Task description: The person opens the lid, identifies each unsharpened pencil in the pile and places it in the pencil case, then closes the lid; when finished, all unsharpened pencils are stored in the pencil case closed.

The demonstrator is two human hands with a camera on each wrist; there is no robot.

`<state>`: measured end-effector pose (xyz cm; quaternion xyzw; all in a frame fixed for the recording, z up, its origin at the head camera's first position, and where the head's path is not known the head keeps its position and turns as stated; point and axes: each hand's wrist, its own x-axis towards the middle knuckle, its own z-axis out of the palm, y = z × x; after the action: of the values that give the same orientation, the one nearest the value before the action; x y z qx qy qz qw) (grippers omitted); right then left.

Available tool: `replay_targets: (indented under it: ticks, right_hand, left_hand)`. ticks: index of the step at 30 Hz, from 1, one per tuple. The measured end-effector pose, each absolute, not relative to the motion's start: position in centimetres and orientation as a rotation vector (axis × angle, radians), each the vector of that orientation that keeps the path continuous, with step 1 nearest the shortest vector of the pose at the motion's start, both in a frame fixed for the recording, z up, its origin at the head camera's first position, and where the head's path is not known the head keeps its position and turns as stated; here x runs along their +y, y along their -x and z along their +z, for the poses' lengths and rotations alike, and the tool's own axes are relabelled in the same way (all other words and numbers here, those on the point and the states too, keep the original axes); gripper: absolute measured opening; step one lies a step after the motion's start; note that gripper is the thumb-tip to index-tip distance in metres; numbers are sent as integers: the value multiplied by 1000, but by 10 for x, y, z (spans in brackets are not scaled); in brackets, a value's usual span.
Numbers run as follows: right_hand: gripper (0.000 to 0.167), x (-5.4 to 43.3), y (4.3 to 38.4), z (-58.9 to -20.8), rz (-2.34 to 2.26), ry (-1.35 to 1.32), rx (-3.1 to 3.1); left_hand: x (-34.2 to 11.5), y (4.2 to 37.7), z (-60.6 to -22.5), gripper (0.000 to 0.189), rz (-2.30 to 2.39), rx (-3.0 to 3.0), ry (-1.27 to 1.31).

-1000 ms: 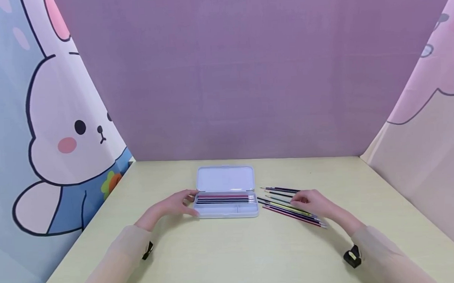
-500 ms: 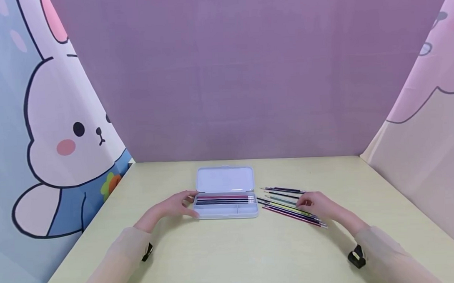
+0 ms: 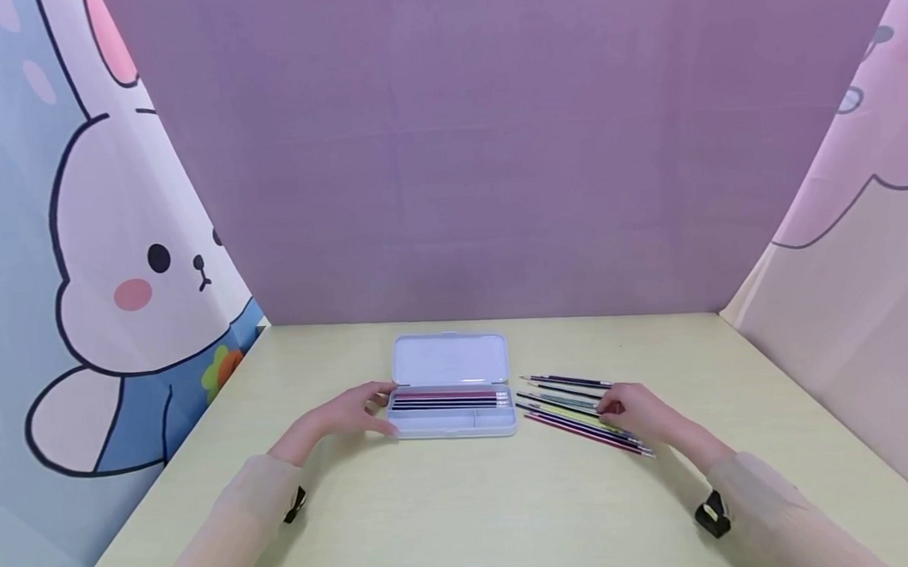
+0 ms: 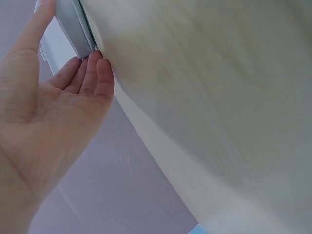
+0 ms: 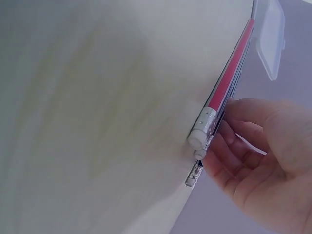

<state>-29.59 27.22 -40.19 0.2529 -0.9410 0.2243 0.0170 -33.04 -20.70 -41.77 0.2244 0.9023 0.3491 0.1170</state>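
Observation:
A white pencil case (image 3: 432, 422) lies with its lid (image 3: 449, 359) raised. Several pencils (image 3: 446, 400) fill its rear compartment, while the front one shows bare. My left hand (image 3: 349, 411) holds the case's left end between thumb and fingers; the left wrist view shows fingertips at the case (image 4: 73, 29) edge. To the right, several loose pencils (image 3: 579, 430) are fanned out on the table, erasers toward me. Over them my right hand (image 3: 642, 410) pinches a pencil with thumb and forefinger, its eraser end hidden by the hand. A red pencil (image 5: 229, 75) stands nearest the right wrist camera.
The pale wooden table (image 3: 462, 508) runs back to a purple cloth wall (image 3: 449, 150). A curtain with a rabbit print (image 3: 115, 245) hangs at the left, and a pink and cream curtain (image 3: 859, 286) at the right.
My right hand has shifted slightly right and toward me, and the pencils under it have moved apart a little. My left hand has stayed at the case.

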Motion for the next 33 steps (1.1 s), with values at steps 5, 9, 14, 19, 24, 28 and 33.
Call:
replay_targets:
  ticks: [5, 9, 14, 19, 24, 28, 33]
  right_hand:
    - [5, 271, 297, -402, 691, -739, -2936]
    - [5, 271, 297, -402, 681, -740, -2942]
    - [5, 271, 297, -401, 668, -733, -2970]
    - [5, 273, 296, -398, 676, -711, -2989]
    - [4, 275, 296, -396, 709, -780, -2956]
    - [4, 274, 295, -394, 740, -808, -2962]
    - [4, 273, 294, -395, 752, -764, -2998]
  left_hand:
    - [-207, 331, -417, 85, 1033, 2635, -653]
    - [-207, 331, -416, 84, 1035, 2633, -660]
    - [-208, 331, -416, 83, 1034, 2625, -690]
    - [-208, 331, -418, 83, 1025, 2626, -696]
    - [-207, 331, -418, 83, 1013, 2633, -689]
    - [-206, 330, -417, 83, 1015, 2632, -684]
    - [-207, 331, -417, 83, 1014, 2631, -689]
